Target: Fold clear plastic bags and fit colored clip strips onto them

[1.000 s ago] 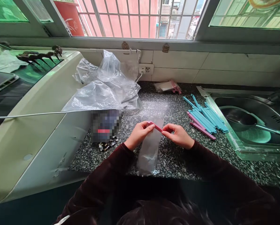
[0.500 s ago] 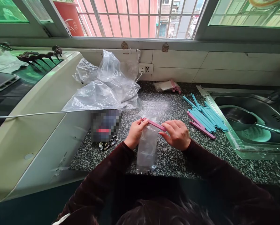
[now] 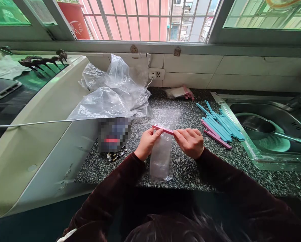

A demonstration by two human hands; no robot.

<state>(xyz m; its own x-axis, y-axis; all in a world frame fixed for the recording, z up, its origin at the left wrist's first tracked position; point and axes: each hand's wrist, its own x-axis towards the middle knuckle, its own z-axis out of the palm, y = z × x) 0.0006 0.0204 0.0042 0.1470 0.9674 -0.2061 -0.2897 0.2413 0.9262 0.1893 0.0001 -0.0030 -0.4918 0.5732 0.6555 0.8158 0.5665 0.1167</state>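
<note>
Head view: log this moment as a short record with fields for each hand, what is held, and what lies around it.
left hand: left hand pinches the left end of the pink clip
right hand: right hand pinches the clip's right end
held item: the clip lies across the top of a small clear bag, which hangs to the granite counter
right of hands: pile of blue and pink clips, then the sink
behind: crumpled clear plastic bags, wall socket, packed clips
</note>
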